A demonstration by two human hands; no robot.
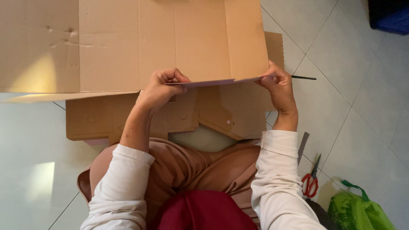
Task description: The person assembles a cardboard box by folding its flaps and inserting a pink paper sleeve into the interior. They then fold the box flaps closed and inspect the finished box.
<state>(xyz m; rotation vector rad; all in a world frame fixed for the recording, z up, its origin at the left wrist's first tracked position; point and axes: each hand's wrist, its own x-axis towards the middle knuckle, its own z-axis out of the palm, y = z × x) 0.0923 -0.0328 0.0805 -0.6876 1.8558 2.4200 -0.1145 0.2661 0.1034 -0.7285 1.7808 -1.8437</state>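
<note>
A large brown corrugated cardboard sheet [170, 38] with fold creases fills the upper part of the head view, lifted off the floor. My left hand [164, 87] pinches its near edge from below, fingers curled over the edge. My right hand [277, 83] grips the same edge at the sheet's right corner. Both arms wear white sleeves. Under the lifted sheet lie more flat cardboard pieces [221, 110] with cut-out shapes, resting on the floor in front of my knees.
Red-handled scissors [311, 181] lie on the white tiled floor [362, 85] at my right, next to a green bag [358, 213]. A thin dark stick [304, 78] pokes out beside my right hand. A dark blue object [390, 17] sits top right.
</note>
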